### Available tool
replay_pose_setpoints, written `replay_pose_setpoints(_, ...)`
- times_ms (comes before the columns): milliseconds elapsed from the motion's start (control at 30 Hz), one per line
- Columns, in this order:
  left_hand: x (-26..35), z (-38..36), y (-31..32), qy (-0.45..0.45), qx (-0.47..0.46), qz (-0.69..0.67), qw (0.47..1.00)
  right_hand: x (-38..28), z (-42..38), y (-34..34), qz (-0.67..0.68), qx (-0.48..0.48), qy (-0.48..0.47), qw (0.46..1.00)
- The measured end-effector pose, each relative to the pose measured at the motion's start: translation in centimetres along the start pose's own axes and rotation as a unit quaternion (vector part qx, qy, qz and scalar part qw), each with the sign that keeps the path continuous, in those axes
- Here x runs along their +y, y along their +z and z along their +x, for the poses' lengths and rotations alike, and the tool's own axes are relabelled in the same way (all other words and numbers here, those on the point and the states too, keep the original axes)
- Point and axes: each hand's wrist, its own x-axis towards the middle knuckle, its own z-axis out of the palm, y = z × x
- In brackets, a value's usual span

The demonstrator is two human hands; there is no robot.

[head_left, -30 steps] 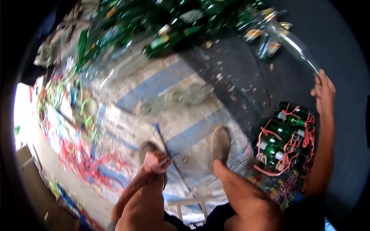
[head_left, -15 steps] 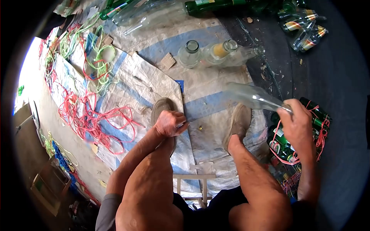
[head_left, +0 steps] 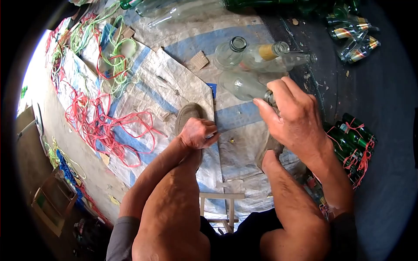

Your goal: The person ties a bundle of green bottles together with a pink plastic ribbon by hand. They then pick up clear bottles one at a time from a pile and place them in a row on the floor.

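Observation:
My right hand (head_left: pixel 294 113) holds a clear glass bottle (head_left: pixel 244 86) by its neck, thumb and fingers around the mouth. The bottle's base points left and away from me, close to the other clear bottles. Just beyond it stand a clear bottle (head_left: pixel 226 57) with its open mouth up and another with a yellow label (head_left: pixel 267 51). One more clear bottle (head_left: pixel 300 59) leans to the right beside them. Above my left shoe, my left hand (head_left: pixel 200 133) rests near the knee with its fingers curled; whether anything is inside them is hidden.
Tangled pink string (head_left: pixel 102 126) and green string (head_left: pixel 80 39) lie at the left. Green bottles tied with pink string (head_left: pixel 355 139) are at the right. Labelled bottles (head_left: pixel 355 39) lie at the upper right, long clear bottles (head_left: pixel 183 11) at the top. A cardboard scrap (head_left: pixel 199 60) lies on the sheet.
My right hand has moved left and away from me with the clear bottle, bringing it beside the standing bottles. My left hand stays nearly still. The whole view has shifted slightly.

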Motion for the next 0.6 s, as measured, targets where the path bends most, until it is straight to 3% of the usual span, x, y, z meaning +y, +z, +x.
replay_pose_setpoints(600,-0.1,-0.1,0.1,-0.002,0.016,-0.011,1.0,-0.5,1.7,2.4,-0.005,0.01,-0.021,1.0)
